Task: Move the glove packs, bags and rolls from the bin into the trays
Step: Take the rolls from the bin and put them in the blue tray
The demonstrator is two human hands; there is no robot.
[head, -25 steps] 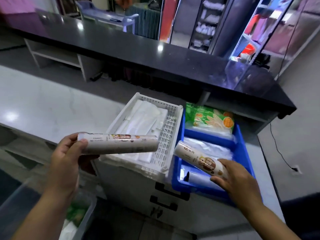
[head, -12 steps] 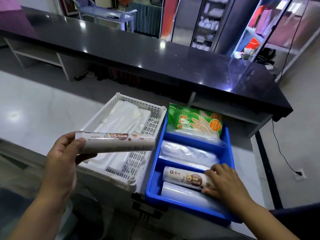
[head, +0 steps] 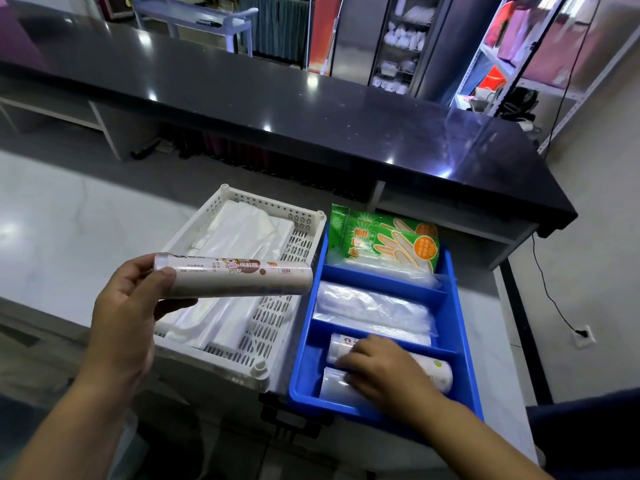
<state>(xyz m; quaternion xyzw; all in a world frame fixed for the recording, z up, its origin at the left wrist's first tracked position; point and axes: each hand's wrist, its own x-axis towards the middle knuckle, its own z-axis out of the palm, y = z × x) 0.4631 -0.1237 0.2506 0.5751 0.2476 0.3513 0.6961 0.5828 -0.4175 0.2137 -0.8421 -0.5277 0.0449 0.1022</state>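
Two printed rolls noted. Left hand [head: 128, 306] pinched one roll [head: 239, 277] by its left end, thumb on top, held level above the white tray [head: 277, 327] of folded bags [head: 242, 233]. Blue tray [head: 455, 303], far to near: glove pack [head: 381, 240], clear bags [head: 374, 306], second roll [head: 438, 370] under the right hand [head: 384, 372]; fingers lay over it, grip unclear. Rolls judged light, stiff, slick-wrapped, apt to roll away; best taken round the middle.

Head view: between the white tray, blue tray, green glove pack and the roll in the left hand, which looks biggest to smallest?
1. white tray and blue tray, about alike, so unranked.
2. green glove pack and roll, also close; the roll is held nearer the camera, so unsure.
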